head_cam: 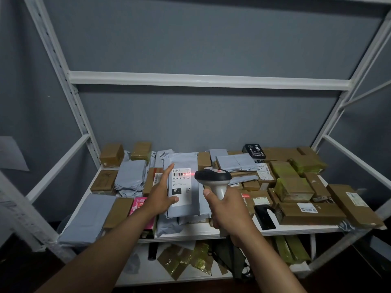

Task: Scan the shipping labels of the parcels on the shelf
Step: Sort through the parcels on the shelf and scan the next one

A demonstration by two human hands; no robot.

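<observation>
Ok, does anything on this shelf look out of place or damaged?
The long cardboard box at the front right corner of the shelf lies askew, poking past the edge. The grey mailer at front left also seems to overhang. No damage visible.

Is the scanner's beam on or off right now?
On. A red line glows across the barcode on the label of the grey parcel, just ahead of the scanner gripped by the right hand.

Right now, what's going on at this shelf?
A person is scanning parcels on a white shelf. Their left hand holds a grey mailer tilted up, while the right hand grips a handheld scanner. Its red beam falls on the barcode of the shipping label. Brown boxes and other grey bags lie around.
</observation>
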